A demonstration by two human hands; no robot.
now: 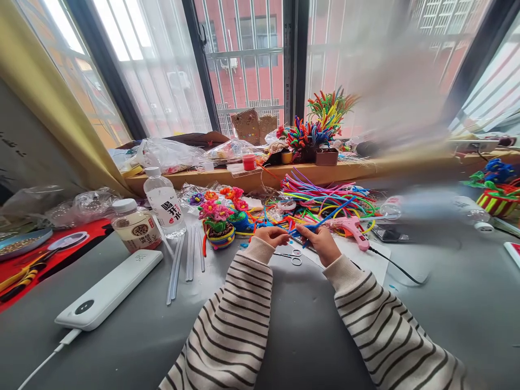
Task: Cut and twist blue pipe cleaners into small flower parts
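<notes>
Blue pipe cleaners [340,209] run through my right hand [322,244], whose fingers are closed around them. My left hand [272,236] pinches at their near end, close beside the right. Its fingertips are partly hidden, and how the strands are joined is too small to make out. Just below and between the hands lie small scissors [296,257] on the table. A pink hot glue gun [352,230] rests right of my right hand. Left of my left hand stands a small pot [220,238] of pipe-cleaner flowers [217,210].
Loose coloured pipe cleaners [325,195] are heaped behind the hands. Clear glue sticks [190,254], a water bottle [163,203], a jar [136,227] and a white power bank [109,290] are on the left. A black cord [400,271] trails right. A blurred shape [426,208] covers the right side.
</notes>
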